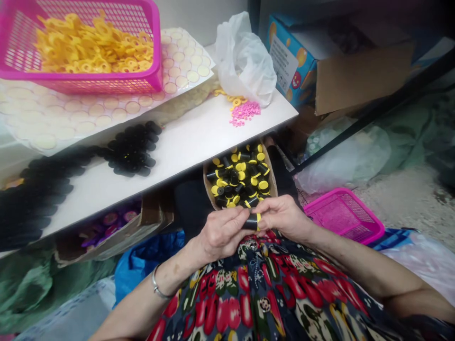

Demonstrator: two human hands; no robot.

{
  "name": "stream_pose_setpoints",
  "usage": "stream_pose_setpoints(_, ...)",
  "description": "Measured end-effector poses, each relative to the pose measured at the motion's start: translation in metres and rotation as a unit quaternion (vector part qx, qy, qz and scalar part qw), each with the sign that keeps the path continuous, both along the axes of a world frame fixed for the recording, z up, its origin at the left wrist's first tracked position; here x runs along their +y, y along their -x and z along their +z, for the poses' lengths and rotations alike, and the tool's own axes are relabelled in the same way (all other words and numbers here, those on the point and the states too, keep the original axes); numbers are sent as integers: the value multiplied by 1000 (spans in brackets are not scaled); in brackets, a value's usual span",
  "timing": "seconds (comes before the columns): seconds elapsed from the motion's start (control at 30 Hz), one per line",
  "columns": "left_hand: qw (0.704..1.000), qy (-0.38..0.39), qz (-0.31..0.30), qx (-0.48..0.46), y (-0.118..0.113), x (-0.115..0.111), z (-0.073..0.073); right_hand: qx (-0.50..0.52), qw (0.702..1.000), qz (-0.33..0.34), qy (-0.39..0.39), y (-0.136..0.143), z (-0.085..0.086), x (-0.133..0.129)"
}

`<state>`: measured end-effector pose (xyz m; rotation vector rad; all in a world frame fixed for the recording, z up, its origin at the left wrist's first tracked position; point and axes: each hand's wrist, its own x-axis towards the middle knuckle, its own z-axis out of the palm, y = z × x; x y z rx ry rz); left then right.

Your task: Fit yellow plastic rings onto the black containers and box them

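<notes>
A small black cylinder with a yellow cap (251,222) lies between my two hands, above my lap. My left hand (222,233) wraps its fingers around the black body. At the other end, my right hand (284,219) pinches the yellow cap with its thumb and fingers. Just beyond my hands, a cardboard box (207,189) contains many black cylinders with yellow caps (241,175). On the white table (199,137) to the left, black cylinders (133,147) lie in a pile and in rows.
A pink basket (106,81) of yellow ring-like parts stands on a sheet of round stickers (131,108). Small pink pieces (245,112) lie by a white plastic bag (245,57). Another pink basket (344,215) is at right. Below the table is a box of purple items (142,222).
</notes>
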<state>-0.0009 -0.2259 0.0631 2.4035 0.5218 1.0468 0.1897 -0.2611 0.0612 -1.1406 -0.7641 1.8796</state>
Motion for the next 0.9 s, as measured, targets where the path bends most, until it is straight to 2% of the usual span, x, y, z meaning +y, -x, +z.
stream_pose_setpoints(0.07, 996, 84, 17, -23, -3, -2, 0, -15, 1000, 2, -15, -1, 4, 3)
stream_pose_setpoints(0.13, 980, 195, 30, -28, -4, -3, 1, -58, 996, -1, -71, -1, 9, 6)
stream_pose_setpoints(0.23, 936, 348, 45, -23, -5, -1, 4, -130, 977, 12, -170, -2, 15, 10)
stream_pose_setpoints(0.37, 869, 489, 70, -3, -3, 5, 6, -223, 933, 62, -275, -3, 13, 10)
stream_pose_setpoints(0.47, 814, 578, 29, 40, -3, 9, 6, -279, 895, 70, -340, -4, 9, 8)
stream_pose_setpoints(0.53, 794, 604, -10, 71, -3, 10, 7, -296, 886, 76, -348, -4, 7, 6)
stream_pose_setpoints(0.57, 800, 593, -19, 86, -4, 10, 9, -301, 886, 79, -345, -5, 6, 5)
stream_pose_setpoints(0.63, 852, 511, -8, 116, -5, 9, 11, -301, 890, 77, -332, -5, 6, 3)
stream_pose_setpoints(0.7, 923, 361, 31, 128, -6, 4, 10, -282, 909, 63, -300, -5, 6, 1)
stream_pose_setpoints(0.77, 973, 187, 65, 119, -7, -2, 4, -232, 944, 47, -231, -5, 6, -1)
stream_pose_setpoints(0.83, 990, 37, 88, 102, -8, -8, -5, -156, 979, 34, -127, -4, 5, 0)
stream_pose_setpoints(0.9, 989, -54, 100, 92, -8, -12, -14, -81, 996, 26, -35, -3, 3, 1)
